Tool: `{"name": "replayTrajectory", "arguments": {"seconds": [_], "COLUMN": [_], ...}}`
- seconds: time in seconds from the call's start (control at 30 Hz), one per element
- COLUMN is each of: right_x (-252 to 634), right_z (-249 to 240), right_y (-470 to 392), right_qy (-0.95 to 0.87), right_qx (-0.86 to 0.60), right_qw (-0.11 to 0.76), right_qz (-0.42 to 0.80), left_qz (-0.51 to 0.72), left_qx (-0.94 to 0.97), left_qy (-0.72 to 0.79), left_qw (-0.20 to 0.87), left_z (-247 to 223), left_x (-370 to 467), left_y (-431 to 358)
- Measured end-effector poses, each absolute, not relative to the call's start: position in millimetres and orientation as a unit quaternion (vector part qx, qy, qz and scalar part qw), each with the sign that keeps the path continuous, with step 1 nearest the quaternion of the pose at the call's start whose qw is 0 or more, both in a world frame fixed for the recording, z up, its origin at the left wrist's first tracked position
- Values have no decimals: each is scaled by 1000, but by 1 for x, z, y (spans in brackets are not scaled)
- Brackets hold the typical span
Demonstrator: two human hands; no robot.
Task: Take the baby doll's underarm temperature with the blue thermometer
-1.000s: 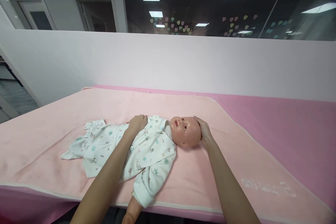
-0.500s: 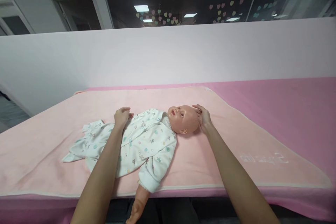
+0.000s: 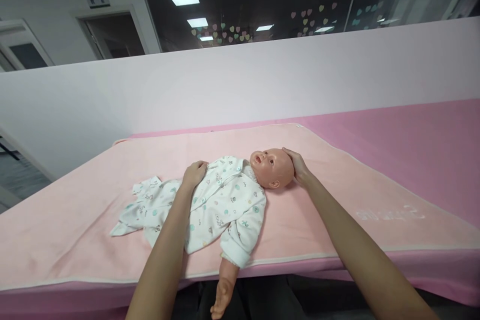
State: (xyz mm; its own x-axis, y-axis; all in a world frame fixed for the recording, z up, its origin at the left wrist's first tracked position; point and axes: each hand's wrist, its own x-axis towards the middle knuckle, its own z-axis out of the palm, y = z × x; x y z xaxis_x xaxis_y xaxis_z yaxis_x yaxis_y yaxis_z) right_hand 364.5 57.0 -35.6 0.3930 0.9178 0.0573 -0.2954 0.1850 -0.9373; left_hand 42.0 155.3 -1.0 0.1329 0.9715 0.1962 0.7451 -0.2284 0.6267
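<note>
A baby doll lies on its back across a peach blanket, its head to the right. It wears a white printed baby suit, with flat legs to the left. My right hand cups the crown of its head, the fingers curved round and partly hidden behind it. My left hand rests on the far side of the suit at the waist, its fingers lying flat and partly out of sight. One bare doll arm hangs over the near edge; the other arm cannot be seen.
Pink padding shows under and beyond the blanket. A white low wall runs along the back. Dark glass with heart stickers rises above it, with a doorway at the left.
My right hand has closed in against the doll's head, and my left hand has come down onto its waist. The camera view has tilted and shifted slightly.
</note>
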Motion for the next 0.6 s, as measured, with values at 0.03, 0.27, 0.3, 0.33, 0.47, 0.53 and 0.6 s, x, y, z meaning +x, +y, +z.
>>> {"name": "replayTrajectory", "arguments": {"seconds": [0.03, 0.27, 0.3, 0.33, 0.47, 0.53, 0.6], "right_x": [364, 363, 363, 363, 364, 364, 362], "right_z": [-36, -36, -35, -35, -35, -36, -35], "right_y": [57, 54, 54, 55, 55, 54, 53], "right_qy": [-332, -331, -332, -334, -337, -332, -322], "right_qx": [-462, -476, -478, -479, -481, -480, -476], "right_qw": [693, 683, 680, 679, 670, 658, 647], "right_qz": [442, 444, 445, 445, 454, 475, 500], "left_qz": [276, 171, 155, 142, 115, 107, 100], "left_qx": [733, 749, 754, 758, 753, 748, 746], "left_qy": [595, 630, 628, 628, 642, 651, 656], "left_qw": [177, 113, 112, 109, 84, 71, 63], "left_z": [0, 4, 5, 5, 8, 10, 12], "left_x": [41, 32, 32, 32, 35, 37, 39], "left_y": [154, 150, 150, 149, 142, 138, 134]}}
